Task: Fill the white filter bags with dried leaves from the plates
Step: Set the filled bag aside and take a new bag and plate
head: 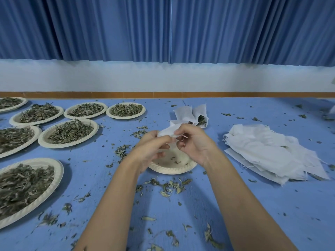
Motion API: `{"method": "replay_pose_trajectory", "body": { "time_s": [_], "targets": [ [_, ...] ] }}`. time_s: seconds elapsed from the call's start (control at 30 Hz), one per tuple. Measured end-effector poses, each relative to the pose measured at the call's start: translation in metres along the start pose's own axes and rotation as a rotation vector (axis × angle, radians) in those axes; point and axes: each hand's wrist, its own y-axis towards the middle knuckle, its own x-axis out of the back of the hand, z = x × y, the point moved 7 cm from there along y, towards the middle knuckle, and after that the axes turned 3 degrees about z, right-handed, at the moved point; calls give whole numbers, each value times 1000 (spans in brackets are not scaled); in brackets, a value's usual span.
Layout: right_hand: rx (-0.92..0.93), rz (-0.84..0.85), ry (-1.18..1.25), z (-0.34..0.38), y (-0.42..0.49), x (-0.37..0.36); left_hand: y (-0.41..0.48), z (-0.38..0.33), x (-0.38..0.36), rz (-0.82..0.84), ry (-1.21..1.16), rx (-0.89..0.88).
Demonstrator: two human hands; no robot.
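Left hand (154, 148) and right hand (194, 144) both pinch one white filter bag (167, 131) with curled fingers, held above a nearly empty paper plate (172, 168). Leaf-filled plates (69, 133) lie left; spare bags (272, 151) are stacked right.

You are looking at nothing readable: no word, label, brand mark or number is showing on the white filter bag (167, 131) you are holding, on the pile of bags (268, 151), or on the paper plates (172, 170).

Leaf plates (68, 133) left, bag pile (272, 153) right.
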Motion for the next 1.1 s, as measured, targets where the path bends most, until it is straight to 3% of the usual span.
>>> {"method": "replay_pose_trajectory", "body": {
  "time_s": [0.13,0.27,0.47,0.63,0.77,0.9,1.0,1.1],
  "targets": [
    [219,-180,-687,15,-6,1,-2,-8,9,-237,202,-82],
    [222,-157,-917,15,-7,-4,-7,-18,11,-396,241,-199],
    [288,-212,-888,21,-10,-6,-17,-30,6,-575,510,-364],
    [408,-354,-888,30,-15,0,-9,-26,-4,-478,753,-388],
    [478,-357,-1042,25,-12,-6,-17,-28,-9,-543,801,-445],
    [521,-449,-1067,30,-14,0,-27,-36,1,-653,669,-500],
    [520,-438,-961,27,-17,-5,-28,-36,-9,-589,719,-513],
    [565,-442,-1015,26,-18,-14,-27,-35,-15,-582,776,-531]
  ]
}}
